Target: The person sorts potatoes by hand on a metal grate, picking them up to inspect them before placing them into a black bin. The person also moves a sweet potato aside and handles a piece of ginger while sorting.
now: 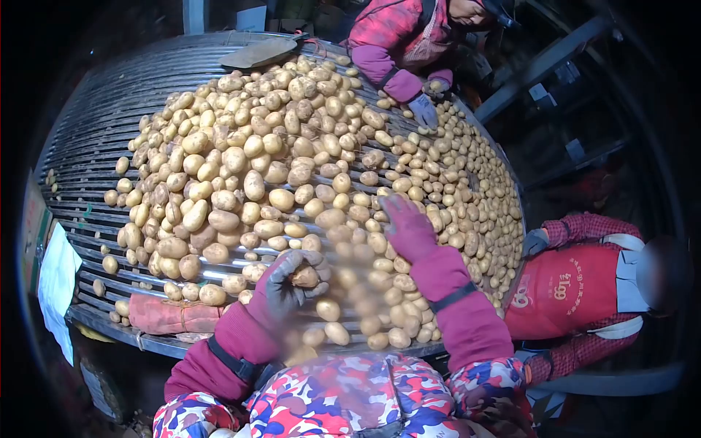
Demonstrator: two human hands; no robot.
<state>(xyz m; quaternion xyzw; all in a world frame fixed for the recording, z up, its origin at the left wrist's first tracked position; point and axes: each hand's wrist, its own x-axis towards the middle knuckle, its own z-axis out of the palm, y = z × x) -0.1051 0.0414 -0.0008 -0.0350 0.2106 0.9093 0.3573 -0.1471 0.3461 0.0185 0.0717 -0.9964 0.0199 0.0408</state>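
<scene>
My left hand (290,286), in a grey glove, is closed around a brown, dirty potato (304,276) near the front edge of the slatted table (95,157). My right hand (405,223), in a pinkish-purple glove, lies over the potatoes right of the middle, its fingers stretched out and pointing up and left. Nothing shows in its grip. A large heap of yellow potatoes (234,157) fills the middle of the table. Smaller potatoes (467,197) are spread to the right of my right hand.
A co-worker (398,44) at the back right reaches gloved hands into the potatoes. Another person in a red apron (566,292) stands at the right edge. A metal scoop (259,53) lies at the back, a rolled red cloth (171,314) at the front left.
</scene>
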